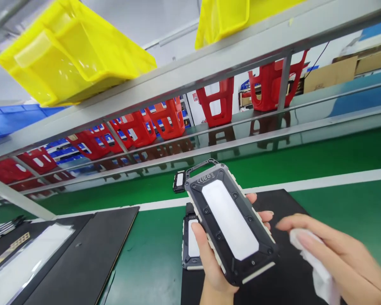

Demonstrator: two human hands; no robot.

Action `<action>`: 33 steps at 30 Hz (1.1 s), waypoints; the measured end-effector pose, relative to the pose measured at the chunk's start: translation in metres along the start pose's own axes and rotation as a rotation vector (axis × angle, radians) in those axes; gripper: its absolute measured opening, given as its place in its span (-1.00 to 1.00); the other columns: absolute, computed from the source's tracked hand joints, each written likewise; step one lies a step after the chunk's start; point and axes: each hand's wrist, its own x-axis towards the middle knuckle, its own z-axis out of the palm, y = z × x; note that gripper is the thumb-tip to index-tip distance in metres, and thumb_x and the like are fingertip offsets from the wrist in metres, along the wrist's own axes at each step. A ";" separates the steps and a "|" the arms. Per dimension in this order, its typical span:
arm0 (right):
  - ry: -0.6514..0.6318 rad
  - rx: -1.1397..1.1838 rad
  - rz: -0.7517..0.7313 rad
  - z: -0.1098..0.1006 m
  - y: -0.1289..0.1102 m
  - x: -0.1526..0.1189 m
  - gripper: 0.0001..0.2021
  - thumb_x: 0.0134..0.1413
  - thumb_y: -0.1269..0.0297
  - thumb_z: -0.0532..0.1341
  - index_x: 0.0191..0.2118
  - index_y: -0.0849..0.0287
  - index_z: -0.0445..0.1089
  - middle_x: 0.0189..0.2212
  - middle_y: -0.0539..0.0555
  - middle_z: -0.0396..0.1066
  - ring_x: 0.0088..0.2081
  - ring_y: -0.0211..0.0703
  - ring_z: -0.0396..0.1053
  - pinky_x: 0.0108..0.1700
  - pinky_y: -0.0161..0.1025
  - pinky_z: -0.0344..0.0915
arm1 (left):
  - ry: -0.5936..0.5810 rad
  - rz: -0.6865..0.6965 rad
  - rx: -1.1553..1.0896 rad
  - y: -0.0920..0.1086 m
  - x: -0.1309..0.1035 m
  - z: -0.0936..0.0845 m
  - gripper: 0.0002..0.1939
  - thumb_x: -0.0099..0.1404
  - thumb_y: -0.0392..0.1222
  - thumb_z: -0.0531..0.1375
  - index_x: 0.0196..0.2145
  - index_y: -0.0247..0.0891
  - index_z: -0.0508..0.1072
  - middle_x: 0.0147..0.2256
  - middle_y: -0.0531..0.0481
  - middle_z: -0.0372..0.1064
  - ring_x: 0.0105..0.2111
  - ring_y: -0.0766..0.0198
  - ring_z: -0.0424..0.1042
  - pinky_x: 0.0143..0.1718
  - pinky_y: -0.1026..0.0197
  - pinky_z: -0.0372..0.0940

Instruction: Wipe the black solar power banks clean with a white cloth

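Right hand (346, 254): blurred, lower right
White cloth (322, 277): partly hidden
Lower device (193, 243): partly hidden
Top-centre yellow bin (227, 19): cut off

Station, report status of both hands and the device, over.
Left hand holds black device, white panel visible. Right hand holds white cloth, not touching device. Second unit partly behind left hand.

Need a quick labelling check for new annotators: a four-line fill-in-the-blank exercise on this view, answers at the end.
1. The ____ hand grips the device.
2. The other hand holds a ____ cloth.
3. The bin at the upper left of the metal rail is ____.
4. The bench beneath the black mat is ____.

Missing words: left; white; yellow; green.
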 end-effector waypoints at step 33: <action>0.091 0.365 -0.828 -0.069 -0.307 0.193 -0.54 -0.10 -0.12 0.31 -0.60 0.22 0.28 -0.67 -0.11 0.07 -0.65 -0.38 0.01 -0.67 -0.41 -0.04 | -0.028 1.238 1.767 0.227 0.124 0.250 0.46 -0.22 0.00 0.45 0.26 -0.28 -0.60 0.05 -0.35 0.28 -0.04 -0.15 0.37 -0.10 -0.13 0.31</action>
